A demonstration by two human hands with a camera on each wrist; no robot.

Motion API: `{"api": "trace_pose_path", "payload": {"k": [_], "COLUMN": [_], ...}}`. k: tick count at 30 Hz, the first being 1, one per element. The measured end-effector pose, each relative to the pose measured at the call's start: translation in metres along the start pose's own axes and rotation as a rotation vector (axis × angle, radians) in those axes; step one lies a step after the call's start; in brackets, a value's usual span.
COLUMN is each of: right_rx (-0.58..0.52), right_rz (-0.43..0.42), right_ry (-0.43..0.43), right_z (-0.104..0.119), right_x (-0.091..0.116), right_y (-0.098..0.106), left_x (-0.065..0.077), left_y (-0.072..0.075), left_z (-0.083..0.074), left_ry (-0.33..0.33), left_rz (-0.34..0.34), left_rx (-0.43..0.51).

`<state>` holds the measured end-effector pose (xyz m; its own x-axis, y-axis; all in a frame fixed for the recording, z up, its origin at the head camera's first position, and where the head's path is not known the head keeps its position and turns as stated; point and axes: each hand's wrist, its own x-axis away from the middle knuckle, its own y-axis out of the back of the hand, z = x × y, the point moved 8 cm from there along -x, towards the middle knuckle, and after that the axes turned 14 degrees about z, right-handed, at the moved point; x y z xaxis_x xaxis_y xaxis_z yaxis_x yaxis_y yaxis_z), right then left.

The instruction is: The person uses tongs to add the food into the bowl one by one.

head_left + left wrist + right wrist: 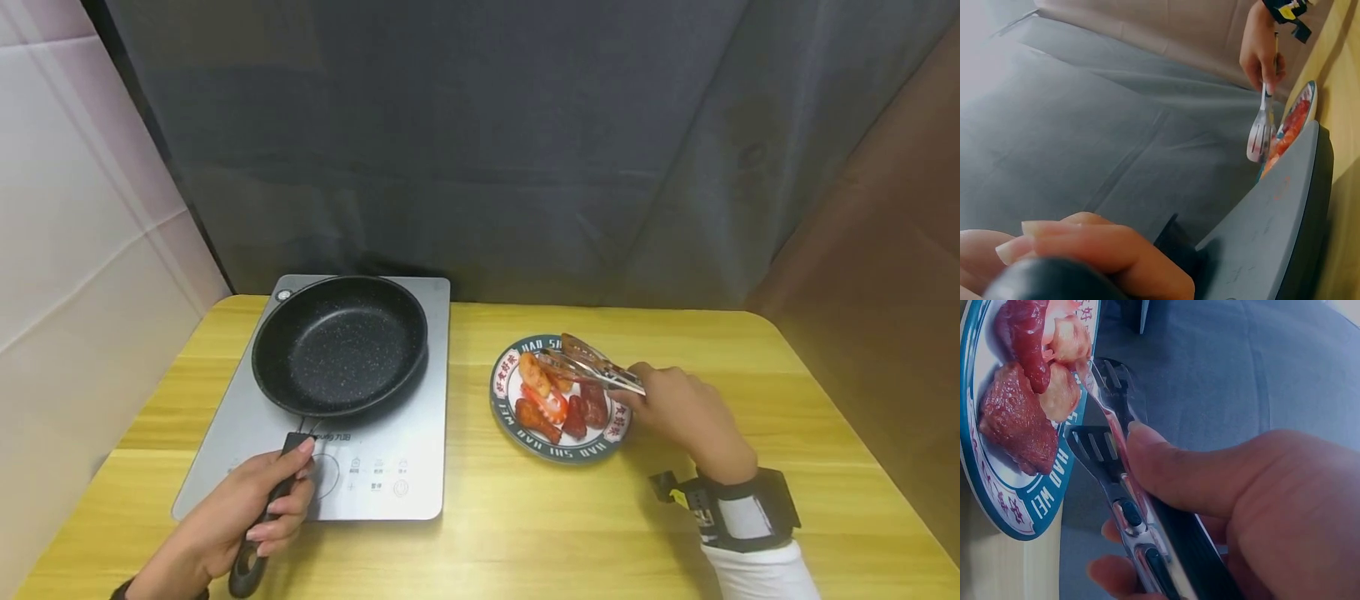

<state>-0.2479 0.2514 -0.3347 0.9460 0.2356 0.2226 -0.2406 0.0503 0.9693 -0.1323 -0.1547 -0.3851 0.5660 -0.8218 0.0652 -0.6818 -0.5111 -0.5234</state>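
Observation:
My left hand [258, 508] grips the handle of a black frying pan [341, 346], which sits on a silver induction cooker [390, 492]. In the left wrist view, the fingers [1116, 247] curl round the dark handle. My right hand [686, 417] holds metal tongs [592, 362] above a round plate [558, 452] with a dark patterned rim. Several meat pieces lie on it, among them a drumstick [536, 419] and a brown chunk of meat [1016, 419]. The slotted tong ends stand apart over the plate's far side, close to a pale tan piece [1072, 340]; whether they touch it I cannot tell.
A yellow wood-grain table [525, 542] bears everything. Dark grey cloth [480, 150] hangs behind its far edge, with a pale cloth wall [82, 208] at left and a brown one [877, 250] at right. The plate stands to the right of the cooker, with a gap between.

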Motion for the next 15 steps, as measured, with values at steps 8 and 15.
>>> {"api": "trace_pose_path", "payload": {"k": [8, 15], "right_rx": [0.008, 0.007], "right_rz": [-0.026, -0.019], "right_ry": [-0.017, -0.042], "right_z": [-0.0004, 0.0026], "right_x": [0.0018, 0.0047], "right_y": [-0.0022, -0.0044], "left_x": [-0.0014, -0.0014], "left_y": [-0.0019, -0.0025], "left_z": [-0.0009, -0.0009], "left_ry": [-0.018, -0.009], "left_rz": [0.025, 0.021], "left_rx": [-0.01, -0.004]}}
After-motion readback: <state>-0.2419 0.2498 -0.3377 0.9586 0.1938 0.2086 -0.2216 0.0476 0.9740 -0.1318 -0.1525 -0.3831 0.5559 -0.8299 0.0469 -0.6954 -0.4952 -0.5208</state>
